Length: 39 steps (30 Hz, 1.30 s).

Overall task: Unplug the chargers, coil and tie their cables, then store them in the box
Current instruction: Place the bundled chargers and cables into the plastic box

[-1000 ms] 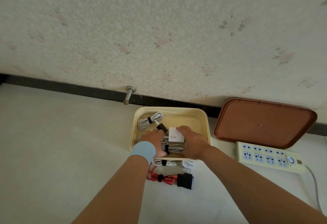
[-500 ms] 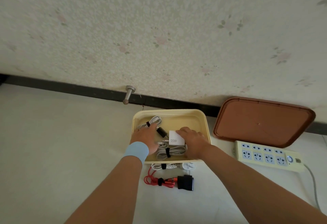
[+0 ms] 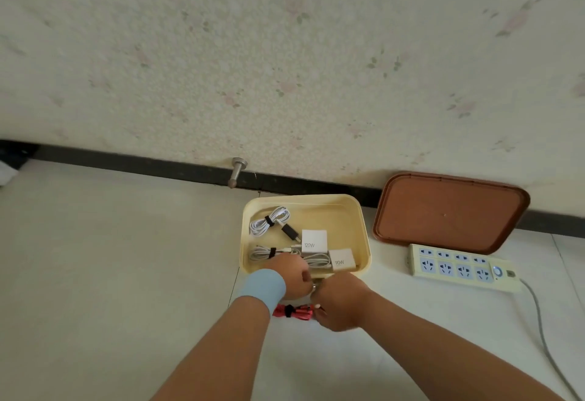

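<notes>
Just in front of the box (image 3: pixel 361 226), on the floor, my hands meet over the red cable (image 3: pixel 292 311). My right hand (image 3: pixel 340 301) curls down where its charger should be, probably gripping it, though I cannot tell. My left hand (image 3: pixel 292 274) hides its fingers too. If I lift by the plug alone, the tied coil could swing, snag the rim and disturb the 90W charger (image 3: pixel 341 259).

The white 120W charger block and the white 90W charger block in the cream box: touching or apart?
Apart: the head view shows cream box floor between the 120W block and the 90W block.
</notes>
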{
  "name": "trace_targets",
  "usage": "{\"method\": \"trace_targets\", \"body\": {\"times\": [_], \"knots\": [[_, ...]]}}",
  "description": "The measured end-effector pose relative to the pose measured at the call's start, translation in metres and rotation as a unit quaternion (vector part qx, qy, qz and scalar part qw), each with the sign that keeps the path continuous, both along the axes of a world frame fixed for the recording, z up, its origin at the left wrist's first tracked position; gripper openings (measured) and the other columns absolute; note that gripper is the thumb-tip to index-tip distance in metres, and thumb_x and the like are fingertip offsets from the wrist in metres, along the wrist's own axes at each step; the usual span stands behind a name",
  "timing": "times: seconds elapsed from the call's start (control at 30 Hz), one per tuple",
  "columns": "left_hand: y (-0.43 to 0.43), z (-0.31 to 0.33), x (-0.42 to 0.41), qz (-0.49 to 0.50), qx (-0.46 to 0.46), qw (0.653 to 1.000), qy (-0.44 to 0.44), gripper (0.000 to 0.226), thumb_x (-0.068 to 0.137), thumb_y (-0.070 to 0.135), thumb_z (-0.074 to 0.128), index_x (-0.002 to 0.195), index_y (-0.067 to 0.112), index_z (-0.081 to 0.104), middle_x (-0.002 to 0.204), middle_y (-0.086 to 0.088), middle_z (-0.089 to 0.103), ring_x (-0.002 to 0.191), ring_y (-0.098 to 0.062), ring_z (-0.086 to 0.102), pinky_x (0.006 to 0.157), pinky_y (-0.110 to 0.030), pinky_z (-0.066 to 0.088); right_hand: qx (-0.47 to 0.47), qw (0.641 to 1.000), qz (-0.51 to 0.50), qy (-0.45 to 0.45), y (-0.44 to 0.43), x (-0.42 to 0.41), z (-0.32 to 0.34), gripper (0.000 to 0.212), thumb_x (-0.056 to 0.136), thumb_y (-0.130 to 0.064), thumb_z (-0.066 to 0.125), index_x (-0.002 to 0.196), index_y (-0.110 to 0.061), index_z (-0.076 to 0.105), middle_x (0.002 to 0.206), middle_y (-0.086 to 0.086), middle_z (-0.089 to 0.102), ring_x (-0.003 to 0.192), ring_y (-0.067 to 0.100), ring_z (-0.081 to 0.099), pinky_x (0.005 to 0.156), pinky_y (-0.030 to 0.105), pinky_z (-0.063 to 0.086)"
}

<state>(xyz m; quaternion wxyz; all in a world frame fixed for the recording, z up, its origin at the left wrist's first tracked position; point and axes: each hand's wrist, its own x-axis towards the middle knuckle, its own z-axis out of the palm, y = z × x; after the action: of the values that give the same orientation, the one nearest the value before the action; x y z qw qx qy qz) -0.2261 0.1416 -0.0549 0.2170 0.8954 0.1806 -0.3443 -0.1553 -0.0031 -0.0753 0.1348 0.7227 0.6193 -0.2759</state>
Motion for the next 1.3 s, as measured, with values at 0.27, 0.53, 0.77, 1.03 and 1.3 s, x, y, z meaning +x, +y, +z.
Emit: {"method": "trace_targets", "body": {"times": [0.27, 0.53, 0.77, 1.03, 1.3], "knots": [[-0.026, -0.019, -0.03, -0.058, 0.015, 0.997, 0.056, 0.062, 0.09, 0.029, 0.062, 0.147, 0.031, 0.04, 0.151, 0.003, 0.041, 0.133, -0.024, 0.046, 0.106, -0.037, 0.043, -0.023, 0.998, -0.056, -0.011, -0.043, -0.026, -0.029, 0.055, 0.095, -0.025, 0.065, 0.142, -0.016, 0.039, 0.136, 0.011, 0.048, 0.1, 0.037, 0.064, 0.082, 0.047, 0.053], [-0.032, -0.03, -0.041, -0.084, 0.049, 0.991, -0.093, 0.067, 0.089, 0.014, 0.059, 0.15, 0.03, 0.035, 0.155, 0.007, 0.035, 0.137, -0.022, 0.039, 0.11, -0.036, 0.039, 0.021, 0.997, -0.069, -0.032, -0.037, -0.025, -0.034, 0.096, 0.087, -0.023, 0.066, 0.16, -0.017, 0.004, 0.167, 0.012, -0.001, 0.099, 0.034, 0.062, 0.081, 0.043, 0.054], [-0.031, -0.045, -0.046, -0.108, 0.084, 0.99, -0.017, 0.088, 0.079, 0.028, 0.078, 0.151, 0.022, 0.027, 0.143, -0.003, 0.046, 0.134, -0.025, 0.04, 0.108, -0.037, 0.036, 0.02, 0.997, -0.06, -0.037, -0.037, -0.026, -0.038, 0.088, 0.085, -0.025, 0.072, 0.155, -0.015, 0.018, 0.163, 0.015, 0.012, 0.102, 0.036, 0.063, 0.078, 0.042, 0.054], [-0.043, -0.058, -0.034, -0.093, 0.074, 0.992, 0.032, 0.091, 0.072, 0.023, 0.086, 0.145, 0.015, 0.032, 0.141, -0.009, 0.049, 0.127, -0.03, 0.049, 0.105, -0.041, 0.04, -0.002, 0.992, -0.089, -0.092, -0.028, -0.026, -0.037, 0.08, 0.085, -0.021, 0.075, 0.149, -0.006, 0.029, 0.136, 0.013, 0.041, 0.101, 0.028, 0.061, 0.079, 0.037, 0.053], [-0.047, -0.06, -0.032, -0.101, 0.085, 0.99, 0.05, 0.056, 0.084, 0.035, 0.071, 0.131, 0.015, 0.05, 0.128, -0.009, 0.053, 0.118, -0.028, 0.051, 0.096, -0.038, 0.045, -0.031, 0.984, 0.072, -0.157, -0.018, -0.022, -0.03, 0.044, 0.086, -0.042, 0.064, 0.117, -0.012, 0.057, 0.109, 0.009, 0.054, 0.1, 0.027, 0.043, 0.091, 0.038, 0.036]]}}
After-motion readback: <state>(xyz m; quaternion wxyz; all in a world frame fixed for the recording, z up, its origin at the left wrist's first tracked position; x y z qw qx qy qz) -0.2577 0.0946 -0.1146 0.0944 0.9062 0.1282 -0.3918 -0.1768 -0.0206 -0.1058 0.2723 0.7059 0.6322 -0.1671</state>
